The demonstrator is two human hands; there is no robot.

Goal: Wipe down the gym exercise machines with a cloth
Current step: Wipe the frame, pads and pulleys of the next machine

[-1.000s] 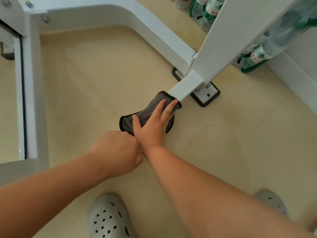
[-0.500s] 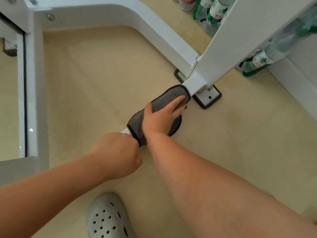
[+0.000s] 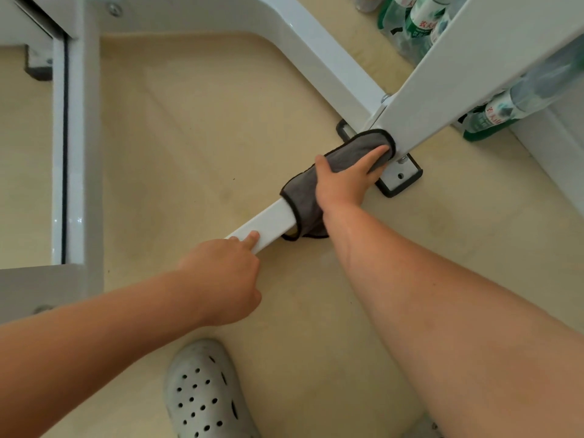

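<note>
Finding: the grey cloth (image 3: 302, 197), edged in black, is draped over a narrow white bar (image 3: 268, 220) of the exercise machine, covering the stretch that runs up to where the bar meets a wider white beam (image 3: 458, 74). The cloth's far edge lies against the end of that beam, and its near edge hangs down on both sides of the bar. The right hand (image 3: 344, 183) grasps the cloth against the bar, thumb spread on the left side and fingers (image 3: 376, 153) reaching forward over the top and right side toward the beam. The left hand (image 3: 221, 279) is closed around the near end of the same bar, just short of the cloth, with one fingertip showing on the bar's top face; the rest of its grip is hidden beneath the hand. Bare white bar is visible between the two hands. Below the joint, a black-rimmed foot plate (image 3: 403, 177) with a bolt hole sits on the beige floor (image 3: 205, 137). A curved white frame member (image 3: 316, 52) runs from the upper left down toward that plate, and a white upright post (image 3: 83, 153) stands at the left. Green-labelled plastic bottles (image 3: 420, 23) are grouped on the floor behind the beam. A grey perforated clog (image 3: 202, 393) is at the bottom edge of the view.
</note>
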